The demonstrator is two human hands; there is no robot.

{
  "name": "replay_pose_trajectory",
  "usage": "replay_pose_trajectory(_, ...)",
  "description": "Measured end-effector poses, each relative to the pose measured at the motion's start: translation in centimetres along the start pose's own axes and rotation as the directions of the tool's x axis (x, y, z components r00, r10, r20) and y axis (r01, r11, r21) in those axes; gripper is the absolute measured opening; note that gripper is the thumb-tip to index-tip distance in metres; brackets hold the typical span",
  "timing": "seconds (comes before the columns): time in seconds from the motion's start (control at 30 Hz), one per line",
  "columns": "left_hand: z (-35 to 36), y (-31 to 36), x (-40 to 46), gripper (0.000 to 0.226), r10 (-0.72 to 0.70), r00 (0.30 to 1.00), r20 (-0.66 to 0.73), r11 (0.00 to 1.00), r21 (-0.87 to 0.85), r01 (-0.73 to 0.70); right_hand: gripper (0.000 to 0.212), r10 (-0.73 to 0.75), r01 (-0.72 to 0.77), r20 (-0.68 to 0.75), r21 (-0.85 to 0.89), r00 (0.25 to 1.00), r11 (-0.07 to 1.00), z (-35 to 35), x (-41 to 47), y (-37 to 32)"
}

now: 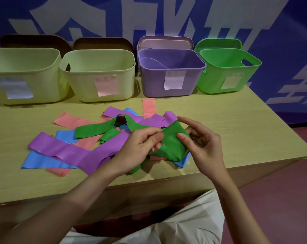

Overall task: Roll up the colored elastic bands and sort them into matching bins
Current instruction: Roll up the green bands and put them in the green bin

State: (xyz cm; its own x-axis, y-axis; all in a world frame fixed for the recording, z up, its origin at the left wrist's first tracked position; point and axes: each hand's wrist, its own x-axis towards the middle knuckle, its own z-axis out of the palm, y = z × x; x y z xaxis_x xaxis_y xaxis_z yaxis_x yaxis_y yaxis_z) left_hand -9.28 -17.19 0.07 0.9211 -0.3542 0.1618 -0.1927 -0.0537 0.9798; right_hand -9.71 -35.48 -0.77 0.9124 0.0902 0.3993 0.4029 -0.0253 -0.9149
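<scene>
1. We can read no text anywhere in this view.
2. We see paper labels on the purple bin, the green bin and the two pale yellow-green bins, all too blurred to read.
3. We see large white characters on the blue wall banner, cropped and illegible.

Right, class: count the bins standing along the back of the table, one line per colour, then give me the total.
Pale yellow bins: 2
Purple bin: 1
Green bin: 1
Total: 4
</scene>
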Motion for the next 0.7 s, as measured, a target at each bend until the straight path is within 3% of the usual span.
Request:
replay_pose_trajectory(0.1, 0.4, 0.4, -0.3, 0.022, -0.084, 0.991, 0.107, 0.946, -0.303, 0.113, 0.036, -0.016, 0.017, 0.029, -0.024, 0.999, 1.0, 0.0, 0.2, -0.4)
replay_pose_trajectory(0.17, 0.4, 0.5, -0.5, 0.025, -0.094, 0.982, 0.164, 0.925, -0.349, 0.147, 0.029, -0.005, 0.005, 0.018, -0.011, 1.0, 1.0, 0.1, 0.4, -0.7)
replay_pose_trajectory(0.27, 0.0, 0.3, -0.2, 0.027, -0.066, 0.983, 0.172, 0.974, -0.202, 0.101, 0.023, 0.017, -0.017, -0.009, 0.001, 1.0, 1.0, 0.2, 0.4, -0.5)
replay_pose_trajectory(0.4, -0.1, -0.1, 0.1, 0.03, -0.001, 0.999, 0.055, 0.995, 0.101, -0.005, 0.021, 0.049, -0.051, -0.066, -0.027, 0.997, 0.998, 0.2, 0.1, 0.3)
replay_pose_trajectory(0.53, 0.0, -0.6, -0.3, 0.04, 0.06, 0.998, -0.036, 0.985, 0.165, -0.054, 0.024, 0.074, -0.079, -0.089, -0.047, 0.993, 0.996, 0.4, 0.2, 0.6)
replay_pose_trajectory(0.7, 0.2, -0.3, 0.0, 0.019, 0.151, 0.987, -0.058, 0.922, 0.369, -0.119, 0.02, 0.059, -0.063, -0.076, -0.063, 0.995, 0.996, 0.8, 0.4, 0.3)
